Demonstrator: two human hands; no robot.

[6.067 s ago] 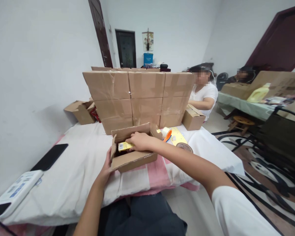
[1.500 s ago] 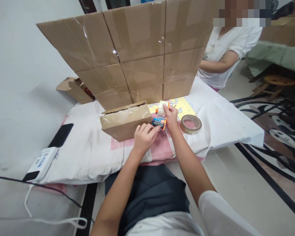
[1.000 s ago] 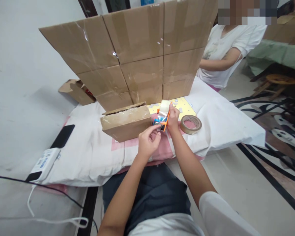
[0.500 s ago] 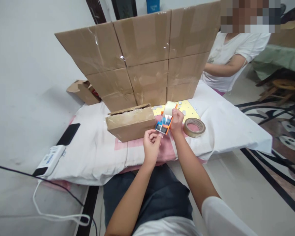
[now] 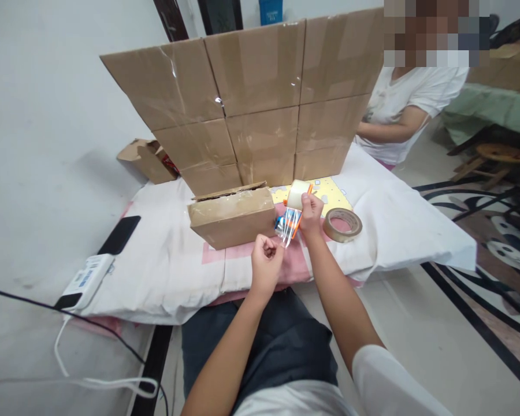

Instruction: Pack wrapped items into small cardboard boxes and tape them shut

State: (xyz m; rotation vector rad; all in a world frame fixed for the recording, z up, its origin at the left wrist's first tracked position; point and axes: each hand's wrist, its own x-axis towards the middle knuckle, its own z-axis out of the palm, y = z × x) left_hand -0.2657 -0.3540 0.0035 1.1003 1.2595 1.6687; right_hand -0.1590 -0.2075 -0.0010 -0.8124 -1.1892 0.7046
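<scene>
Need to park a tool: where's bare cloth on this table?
Left: white cloth between the black slab and the near carton. Right: cloth from the brown tape roll to the right corner. Crowded: the middle, where carton, tape dispenser, yellow sheet, left hand and right hand bunch together.

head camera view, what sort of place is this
Possibly a home room used for packing: it has a white-and-pink tablecloth, a brown cardboard box and an orange-and-blue plastic tape dispenser.
</scene>
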